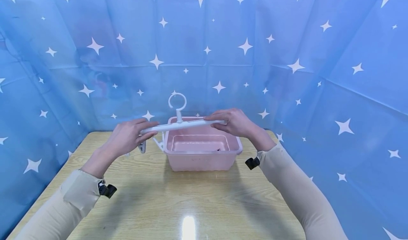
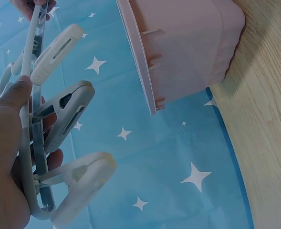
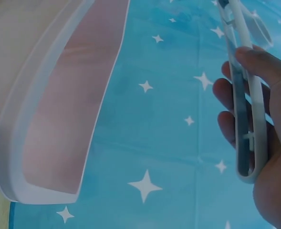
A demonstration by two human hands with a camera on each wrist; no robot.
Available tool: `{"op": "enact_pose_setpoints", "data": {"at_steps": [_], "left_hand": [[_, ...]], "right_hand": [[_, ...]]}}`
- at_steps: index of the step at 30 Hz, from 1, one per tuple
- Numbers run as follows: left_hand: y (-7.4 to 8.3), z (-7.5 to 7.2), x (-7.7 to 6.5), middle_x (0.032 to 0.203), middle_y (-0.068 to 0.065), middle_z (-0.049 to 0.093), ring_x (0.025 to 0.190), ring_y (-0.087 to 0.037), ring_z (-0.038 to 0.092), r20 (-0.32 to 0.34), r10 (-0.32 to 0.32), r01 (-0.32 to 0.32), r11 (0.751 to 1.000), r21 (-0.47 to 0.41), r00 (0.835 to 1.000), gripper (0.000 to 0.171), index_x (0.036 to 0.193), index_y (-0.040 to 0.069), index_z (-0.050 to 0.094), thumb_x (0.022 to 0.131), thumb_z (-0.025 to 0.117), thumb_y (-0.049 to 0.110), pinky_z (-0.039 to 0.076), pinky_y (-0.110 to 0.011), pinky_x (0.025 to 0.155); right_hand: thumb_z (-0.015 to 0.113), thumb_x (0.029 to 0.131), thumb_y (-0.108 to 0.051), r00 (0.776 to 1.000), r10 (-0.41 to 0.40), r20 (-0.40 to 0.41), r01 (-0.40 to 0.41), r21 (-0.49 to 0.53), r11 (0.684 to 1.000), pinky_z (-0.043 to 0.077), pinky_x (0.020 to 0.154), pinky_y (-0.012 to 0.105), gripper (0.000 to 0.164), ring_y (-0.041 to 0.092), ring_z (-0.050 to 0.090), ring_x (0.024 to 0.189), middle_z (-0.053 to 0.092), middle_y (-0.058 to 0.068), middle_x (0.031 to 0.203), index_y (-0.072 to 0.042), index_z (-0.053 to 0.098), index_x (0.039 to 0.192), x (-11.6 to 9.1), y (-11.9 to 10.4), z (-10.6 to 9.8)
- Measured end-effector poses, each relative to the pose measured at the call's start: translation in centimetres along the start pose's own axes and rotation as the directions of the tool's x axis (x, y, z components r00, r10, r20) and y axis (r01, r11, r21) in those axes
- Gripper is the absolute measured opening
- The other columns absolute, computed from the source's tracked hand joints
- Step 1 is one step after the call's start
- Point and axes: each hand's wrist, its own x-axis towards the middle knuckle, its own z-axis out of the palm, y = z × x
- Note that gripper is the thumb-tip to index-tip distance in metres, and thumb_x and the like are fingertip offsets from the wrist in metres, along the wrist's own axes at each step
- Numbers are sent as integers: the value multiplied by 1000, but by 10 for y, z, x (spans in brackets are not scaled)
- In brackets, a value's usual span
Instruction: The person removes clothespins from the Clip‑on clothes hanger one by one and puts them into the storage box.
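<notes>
A white clip hanger (image 1: 194, 123) is gripped at its ends by the left hand (image 1: 125, 137) and right hand (image 1: 234, 122), above a wood-grain table (image 1: 153, 204) enclosed by starred blue curtains (image 1: 204, 31). A small dark item (image 1: 218, 149), seemingly, is held in the pink bin (image 1: 200, 162).

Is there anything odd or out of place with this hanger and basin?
Two small oddities. On the white hanger, the visible clips sit toward the left hand, none by the right hand, so it looks unbalanced. A dark spot shows inside the pink basin, too small to identify.
</notes>
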Motion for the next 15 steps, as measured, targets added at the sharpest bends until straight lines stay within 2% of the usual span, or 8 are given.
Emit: {"op": "enact_pose_setpoints", "data": {"at_steps": [6,9,15], "left_hand": [[-2,1,0,106,-5,73,65,-16,62,-28,-18,17,1000,-17,999,34,122,20,72,91,72,36,47,-34,51],[-4,1,0,110,-8,73,67,-19,64,-31,-46,46,999,-21,998,34,121,19,72,91,72,35,48,-36,53],[-7,0,0,106,-7,73,63,-18,61,-50,-89,88,996,-22,995,33,120,20,72,91,73,34,45,-33,51]], "right_hand": [[75,90,-20,1000,-3,-31,3,5,1000,56,72,37,32,17,74,94,75,-1,117,-23,74,121,-3,3,3],[75,90,-19,999,-2,-44,2,5,1000,56,72,37,32,18,74,94,75,-1,118,-23,74,121,-5,5,3],[75,90,-19,998,-2,-64,2,2,1000,55,70,37,32,18,74,91,74,-1,118,-23,74,122,-10,12,5]]}}
